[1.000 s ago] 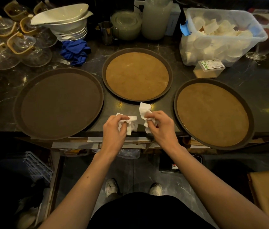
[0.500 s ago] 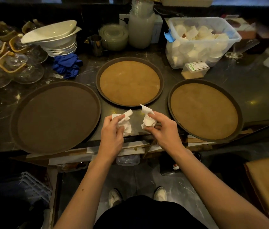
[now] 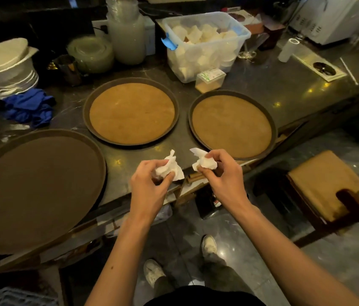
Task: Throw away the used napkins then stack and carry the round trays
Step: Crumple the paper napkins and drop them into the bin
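Three round trays lie on the dark counter: a large dark brown tray point(image 3: 30, 191) at the left, a cork-lined tray point(image 3: 130, 111) in the middle and another cork-lined tray point(image 3: 231, 124) at the right. My left hand point(image 3: 149, 186) grips a crumpled white napkin point(image 3: 168, 167) over the counter's front edge. My right hand point(image 3: 220, 173) grips a second crumpled white napkin point(image 3: 203, 161) just beside it. Both hands hover between the left and right trays, in front of the middle one.
Behind the trays stand a clear plastic bin of white cups point(image 3: 205, 43), a toothpick box point(image 3: 210, 79), a tall jar point(image 3: 126, 34), stacked white bowls point(image 3: 4, 69) and a blue cloth point(image 3: 28, 107). A cushioned chair point(image 3: 324, 184) stands at the right on the floor.
Both hands have lifted the napkins off the counter and drawn back toward its front edge. The view has swung right and down, so the trays sit further left.
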Demonstrator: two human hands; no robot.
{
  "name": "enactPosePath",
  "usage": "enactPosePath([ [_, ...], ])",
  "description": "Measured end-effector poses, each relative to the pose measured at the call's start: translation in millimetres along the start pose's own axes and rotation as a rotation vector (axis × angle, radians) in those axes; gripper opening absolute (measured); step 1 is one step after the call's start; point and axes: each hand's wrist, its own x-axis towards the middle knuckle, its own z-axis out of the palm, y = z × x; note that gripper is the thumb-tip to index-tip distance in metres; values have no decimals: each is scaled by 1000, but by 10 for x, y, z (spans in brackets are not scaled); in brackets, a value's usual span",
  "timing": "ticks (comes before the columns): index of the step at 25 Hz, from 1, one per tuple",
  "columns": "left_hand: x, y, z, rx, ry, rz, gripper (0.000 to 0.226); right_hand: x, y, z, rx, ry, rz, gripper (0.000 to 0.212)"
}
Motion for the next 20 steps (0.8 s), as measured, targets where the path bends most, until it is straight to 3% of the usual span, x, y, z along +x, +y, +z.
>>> enactPosePath([
  [11, -544, 557, 620, -7, -108, 34, 23, -565, 276, -827, 5, 110, -67, 27],
  [15, -925, 873, 1089, -24, -149, 96, 30, -850, 487, -1367, -4, 133, -77, 24],
  [20, -1404, 1118, 1756, 55, -190, 102, 17, -1280, 887, -2066, 11, 117, -27, 27],
])
